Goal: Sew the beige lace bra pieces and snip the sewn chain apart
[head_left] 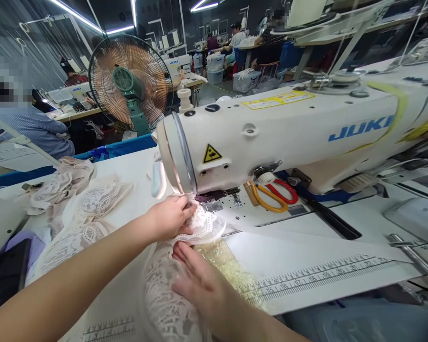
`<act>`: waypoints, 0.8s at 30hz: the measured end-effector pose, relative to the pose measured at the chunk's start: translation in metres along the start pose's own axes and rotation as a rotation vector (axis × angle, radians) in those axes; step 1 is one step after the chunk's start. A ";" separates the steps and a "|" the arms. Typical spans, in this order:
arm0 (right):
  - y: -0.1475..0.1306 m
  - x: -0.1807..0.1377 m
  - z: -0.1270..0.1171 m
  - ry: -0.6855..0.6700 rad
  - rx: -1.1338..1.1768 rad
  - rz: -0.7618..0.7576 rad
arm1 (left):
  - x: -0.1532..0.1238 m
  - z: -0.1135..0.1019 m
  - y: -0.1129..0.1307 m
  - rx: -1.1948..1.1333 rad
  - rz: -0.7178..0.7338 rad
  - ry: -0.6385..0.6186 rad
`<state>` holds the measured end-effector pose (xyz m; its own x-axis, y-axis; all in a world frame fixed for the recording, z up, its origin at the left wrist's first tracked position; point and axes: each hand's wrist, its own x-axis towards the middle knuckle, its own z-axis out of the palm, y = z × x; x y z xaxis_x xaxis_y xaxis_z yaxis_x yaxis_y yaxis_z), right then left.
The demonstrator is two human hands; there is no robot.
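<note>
At a sewing machine [292,137], left hand [169,218] and right hand [201,278] touch lace [206,224], best kept flat; whether they pinch is unclear.

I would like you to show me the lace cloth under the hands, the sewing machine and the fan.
Lace cloth [207,221], head view: its brightly lit part.
Sewing machine [288,135], head view: side of its white body.
Fan [124,79], head view: its green hub.
</note>
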<state>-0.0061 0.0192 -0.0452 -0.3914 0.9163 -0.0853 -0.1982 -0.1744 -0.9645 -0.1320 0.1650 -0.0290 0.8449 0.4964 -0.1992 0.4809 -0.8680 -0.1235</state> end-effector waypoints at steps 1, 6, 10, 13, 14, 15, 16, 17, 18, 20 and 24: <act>-0.006 -0.007 -0.007 -0.021 -0.099 -0.007 | -0.003 -0.002 -0.002 -0.044 0.000 0.005; -0.016 -0.025 -0.059 0.066 -0.914 -0.274 | -0.016 -0.015 0.006 -0.279 0.002 0.044; -0.010 -0.008 -0.095 0.236 -1.599 -0.408 | -0.021 -0.020 0.033 -0.182 0.158 -0.009; -0.010 0.006 -0.106 0.129 -1.747 -0.507 | -0.026 -0.018 0.054 -0.196 0.185 0.048; -0.010 0.008 -0.107 0.083 -1.738 -0.547 | -0.027 -0.015 0.060 -0.215 0.167 0.073; -0.011 0.009 -0.108 0.041 -1.718 -0.583 | -0.029 -0.012 0.066 -0.228 0.147 0.095; -0.011 0.009 -0.108 0.007 -1.692 -0.613 | -0.030 -0.008 0.070 -0.233 0.128 0.114; -0.010 0.008 -0.108 -0.011 -1.666 -0.637 | -0.031 -0.004 0.074 -0.226 0.107 0.134; -0.008 0.006 -0.109 -0.019 -1.645 -0.655 | -0.031 0.001 0.077 -0.210 0.088 0.158; -0.003 0.003 -0.109 -0.015 -1.615 -0.679 | -0.032 0.011 0.080 -0.161 0.054 0.220; 0.005 -0.001 -0.111 -0.005 -1.586 -0.687 | -0.030 0.025 0.077 -0.066 0.076 0.324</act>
<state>0.0926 0.0578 -0.0778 -0.6243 0.6635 0.4124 0.6896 0.7161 -0.1081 -0.1262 0.0833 -0.0564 0.9044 0.4109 0.1151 0.4188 -0.9064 -0.0553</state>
